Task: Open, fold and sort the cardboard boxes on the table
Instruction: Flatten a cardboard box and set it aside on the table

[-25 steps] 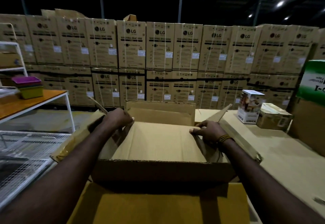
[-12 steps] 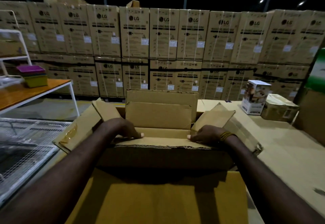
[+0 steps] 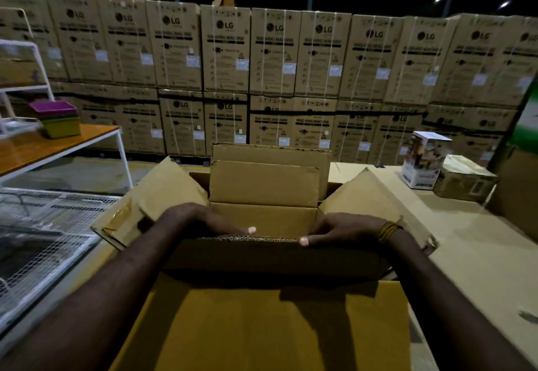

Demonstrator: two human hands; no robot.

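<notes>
Head view — both hands' fingers clamp the open box [image 3: 262,254] rim on a cardboard-covered table [image 3: 471,242].

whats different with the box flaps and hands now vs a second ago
A second ago both hands pressed a flap flat over the open box. It has since swung toward the person; the left hand and right hand now grip the near edge. The side flaps have splayed outward and the far flap stands up. The small printed box and brown box stayed put.
</notes>
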